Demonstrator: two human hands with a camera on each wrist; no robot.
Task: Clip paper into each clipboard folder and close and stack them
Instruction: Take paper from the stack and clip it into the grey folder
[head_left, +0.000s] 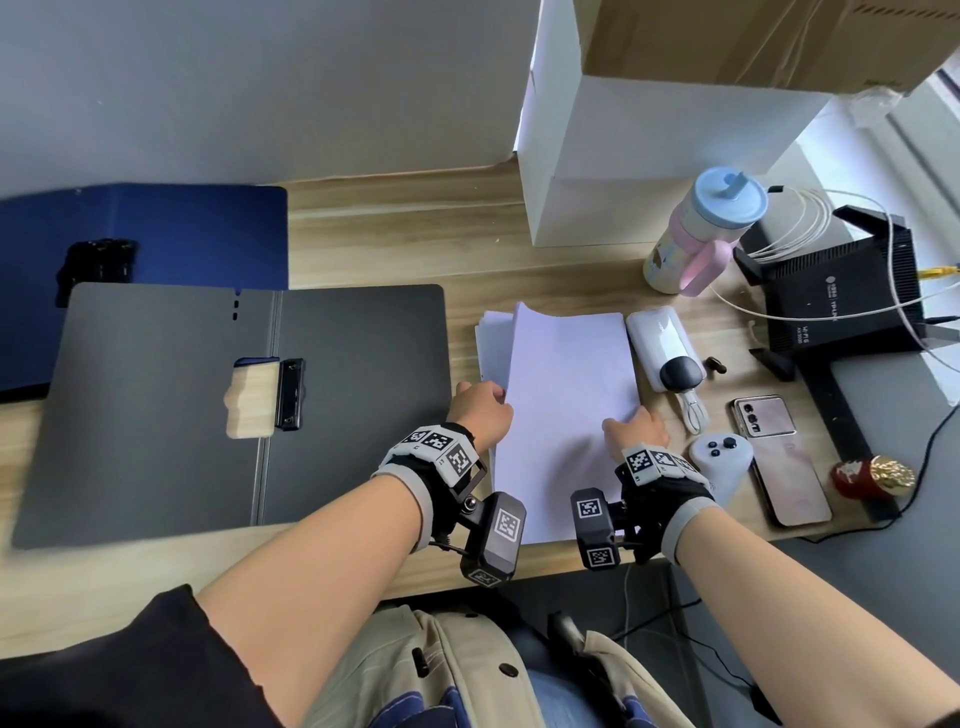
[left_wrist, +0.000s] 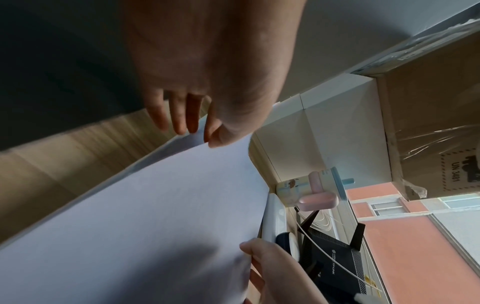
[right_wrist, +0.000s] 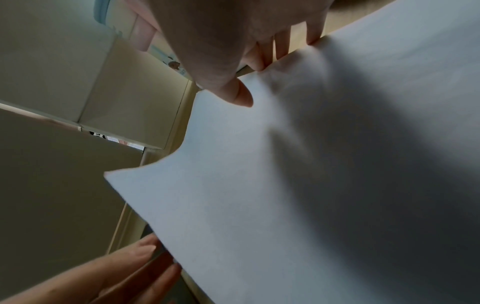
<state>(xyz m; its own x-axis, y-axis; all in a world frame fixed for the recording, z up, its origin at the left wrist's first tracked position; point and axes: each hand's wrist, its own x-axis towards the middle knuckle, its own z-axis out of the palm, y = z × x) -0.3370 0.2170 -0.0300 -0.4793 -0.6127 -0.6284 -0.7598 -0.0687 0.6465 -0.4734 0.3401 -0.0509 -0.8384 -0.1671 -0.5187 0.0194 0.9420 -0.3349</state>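
Observation:
A dark grey clipboard folder (head_left: 156, 415) lies open on the desk at the left, its black clip (head_left: 290, 394) beside the spine. Behind it a blue folder (head_left: 182, 234) lies open too. To the right sits a stack of white paper (head_left: 493, 338). The top sheet (head_left: 566, 395) is lifted and curved. My left hand (head_left: 480, 410) pinches the sheet's left edge (left_wrist: 202, 144), thumb on top and fingers beneath. My right hand (head_left: 636, 428) pinches its right edge (right_wrist: 259, 82) the same way.
Right of the paper lie a white power bank (head_left: 657, 343), a white controller (head_left: 719, 462), a phone (head_left: 779, 457) and a red-and-gold object (head_left: 872, 475). A pastel bottle (head_left: 701, 234), a black router (head_left: 852, 291) with cables and a white box (head_left: 649, 156) stand behind.

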